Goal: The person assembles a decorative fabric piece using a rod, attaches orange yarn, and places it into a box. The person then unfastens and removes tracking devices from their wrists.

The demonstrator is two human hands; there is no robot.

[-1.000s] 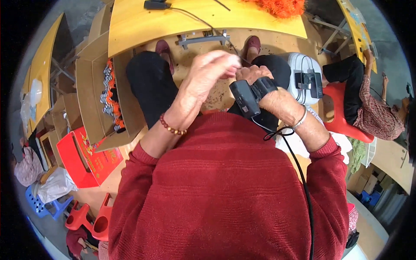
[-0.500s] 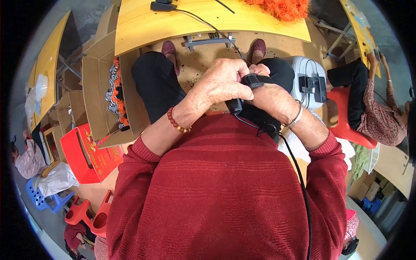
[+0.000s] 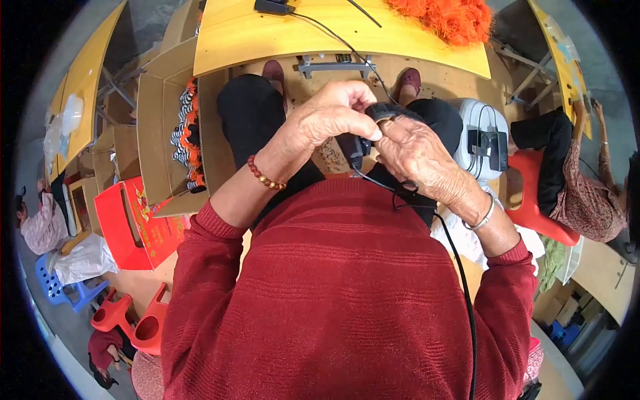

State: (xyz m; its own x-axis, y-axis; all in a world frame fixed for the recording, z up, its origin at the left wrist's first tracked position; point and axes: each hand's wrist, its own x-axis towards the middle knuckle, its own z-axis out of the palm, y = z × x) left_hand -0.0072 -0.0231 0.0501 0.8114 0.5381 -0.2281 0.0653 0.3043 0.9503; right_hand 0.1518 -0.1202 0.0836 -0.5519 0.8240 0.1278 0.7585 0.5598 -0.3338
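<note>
My left hand (image 3: pixel 330 120) is closed, thumb and fingers pinching a black strap (image 3: pixel 395 112) above my lap. The strap forms a loop at the bent fingers of my right hand (image 3: pixel 423 157); whether they pass through it or only grip it is partly hidden. Below the strap, between the hands, hangs a small black device (image 3: pixel 353 150) with a black cable (image 3: pixel 460 267) running from it down my right side. A beaded bracelet (image 3: pixel 265 175) circles my left wrist and a silver bangle (image 3: pixel 483 217) my right.
Ahead stands a yellow table (image 3: pixel 287 37) with orange fluffy material (image 3: pixel 447 20) and a black adapter (image 3: pixel 273 7). To the left are a cardboard box (image 3: pixel 155 133) and a red box (image 3: pixel 123 223). At right, a grey-white case (image 3: pixel 470 110) stands near a seated person (image 3: pixel 590 207).
The strap has come off my right wrist to the fingers. My right hand has drawn back toward me and to the right, while the left keeps pinching the strap. The view has shifted slightly.
</note>
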